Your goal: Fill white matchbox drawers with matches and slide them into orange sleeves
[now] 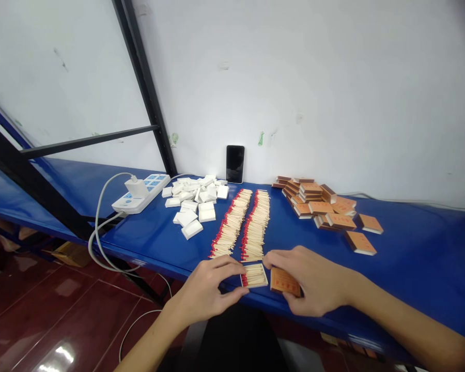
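Note:
My left hand [217, 284] grips the left end of a small white matchbox tray [266, 283] at the table's front edge. Red-tipped matches [254, 275] lie side by side in that tray, heads to the left. Just to the right, my right hand [308, 279] is closed around an orange-brown matchbox sleeve [284, 281]. A narrow gap separates sleeve and tray. Beyond the hands, two long rows of loose matches, a left row [232, 223] and a right row [256, 225], run back across the blue table, red heads to the left.
White empty trays [194, 196] are heaped at the back left, near a power strip [141, 194] with a plugged-in charger and cable. Matchbox sleeves [320, 206] are piled at the back right. A phone [235, 164] leans on the wall. Black shelf posts [147, 88] stand left.

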The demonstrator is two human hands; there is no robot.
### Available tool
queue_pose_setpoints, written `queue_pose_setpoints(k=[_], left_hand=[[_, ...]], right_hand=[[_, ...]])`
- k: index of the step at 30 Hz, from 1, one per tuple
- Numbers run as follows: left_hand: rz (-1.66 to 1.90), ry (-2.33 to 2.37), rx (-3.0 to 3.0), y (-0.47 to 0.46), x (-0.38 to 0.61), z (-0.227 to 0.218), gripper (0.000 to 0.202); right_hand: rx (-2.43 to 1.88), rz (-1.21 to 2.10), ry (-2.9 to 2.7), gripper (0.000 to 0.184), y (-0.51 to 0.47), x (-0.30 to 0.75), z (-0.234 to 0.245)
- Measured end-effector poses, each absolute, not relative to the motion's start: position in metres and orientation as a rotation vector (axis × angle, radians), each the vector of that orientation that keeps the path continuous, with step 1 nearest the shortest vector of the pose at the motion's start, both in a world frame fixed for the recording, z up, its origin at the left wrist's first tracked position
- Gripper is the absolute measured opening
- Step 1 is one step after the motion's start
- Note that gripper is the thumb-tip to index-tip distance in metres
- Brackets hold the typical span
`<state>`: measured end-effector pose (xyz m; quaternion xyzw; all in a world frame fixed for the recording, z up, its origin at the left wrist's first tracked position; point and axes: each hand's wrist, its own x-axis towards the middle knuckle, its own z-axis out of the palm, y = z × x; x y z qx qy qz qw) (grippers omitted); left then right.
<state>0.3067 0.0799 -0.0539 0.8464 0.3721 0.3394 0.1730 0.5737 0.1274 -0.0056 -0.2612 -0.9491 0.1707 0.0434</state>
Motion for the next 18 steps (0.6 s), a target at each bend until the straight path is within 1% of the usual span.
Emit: queue_pose_setpoints(k=[2,7,18], left_hand=[[0.967,1.052,2.403,0.0800,0.3073,-0.0539,0.021],[0.992,1.019,2.410,0.0801,0.3080,-0.0554,0.018],[0.980,1.014,2.412,0.0801,0.3079,-0.0529,0.013]], right_hand=[[-0.767,0.515,-2.912,0.035,0.1252,0.5717,-0.0068],[-0.768,0.414,-2.888,0.025,0.1271,0.5707,-0.0087],[-0.746,0.396,-2.854,0.024,0.1312,0.5725,-0.0104]])
